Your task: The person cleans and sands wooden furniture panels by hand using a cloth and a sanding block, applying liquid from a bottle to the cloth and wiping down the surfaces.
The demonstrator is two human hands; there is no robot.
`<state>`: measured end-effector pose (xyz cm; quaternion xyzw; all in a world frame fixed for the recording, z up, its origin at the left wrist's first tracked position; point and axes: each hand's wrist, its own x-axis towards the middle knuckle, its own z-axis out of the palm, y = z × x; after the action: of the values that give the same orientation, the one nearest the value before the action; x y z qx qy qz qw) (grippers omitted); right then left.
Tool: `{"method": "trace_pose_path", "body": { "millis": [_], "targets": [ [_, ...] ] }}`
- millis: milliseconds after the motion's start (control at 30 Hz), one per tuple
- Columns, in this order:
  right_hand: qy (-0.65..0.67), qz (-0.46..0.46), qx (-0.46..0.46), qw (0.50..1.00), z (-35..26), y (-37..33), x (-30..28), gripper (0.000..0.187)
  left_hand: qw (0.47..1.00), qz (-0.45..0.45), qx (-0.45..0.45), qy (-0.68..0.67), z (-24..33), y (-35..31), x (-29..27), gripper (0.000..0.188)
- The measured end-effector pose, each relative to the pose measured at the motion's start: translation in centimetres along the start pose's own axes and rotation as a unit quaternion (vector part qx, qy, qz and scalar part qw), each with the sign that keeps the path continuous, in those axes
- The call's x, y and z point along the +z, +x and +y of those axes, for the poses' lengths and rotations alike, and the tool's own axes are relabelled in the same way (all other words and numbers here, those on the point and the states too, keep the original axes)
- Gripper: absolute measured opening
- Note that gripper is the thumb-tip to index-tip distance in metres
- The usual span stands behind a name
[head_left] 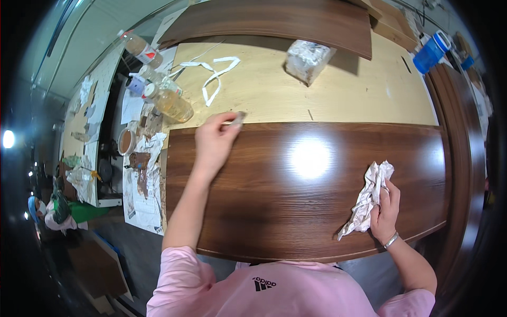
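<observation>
A dark brown wood-grain panel (264, 195) lies flat in front of me, glossy under a bright lamp reflection. At its far left edge, my left hand (215, 142) pinches a small greyish piece (238, 118) whose kind I cannot make out. On the right part of the panel, my right hand (386, 211) grips a crumpled whitish wiping cloth or paper (367, 203), its fingers partly hidden behind the folds. The cloth rests on the panel's surface.
Beyond lies a pale board (259, 90) with a white strip (212, 79) and a plastic-wrapped block (308, 61) beneath a second brown panel (274, 18). Bottles (169, 103) and a round tub of brown paste (127, 141) stand left; a blue bottle (432, 52) stands far right.
</observation>
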<state>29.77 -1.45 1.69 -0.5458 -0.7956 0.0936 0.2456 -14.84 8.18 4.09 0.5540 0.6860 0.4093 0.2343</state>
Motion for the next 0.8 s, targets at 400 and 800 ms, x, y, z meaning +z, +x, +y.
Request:
{"method": "trace_pose_path", "body": {
  "millis": [400, 800],
  "targets": [
    [0.001, 0.012, -0.003, 1.000, 0.1, 0.0, 0.0, 0.047, 0.938, -0.027, 0.184, 0.294, 3.7, 0.5, 7.3, 0.013],
    [-0.003, 0.022, -0.014, 1.000, -0.2, 0.2, 0.1, 0.045, 0.939, 0.055, 0.106, 0.322, 1.4, -0.5, 2.8, 0.013]
  ]
}}
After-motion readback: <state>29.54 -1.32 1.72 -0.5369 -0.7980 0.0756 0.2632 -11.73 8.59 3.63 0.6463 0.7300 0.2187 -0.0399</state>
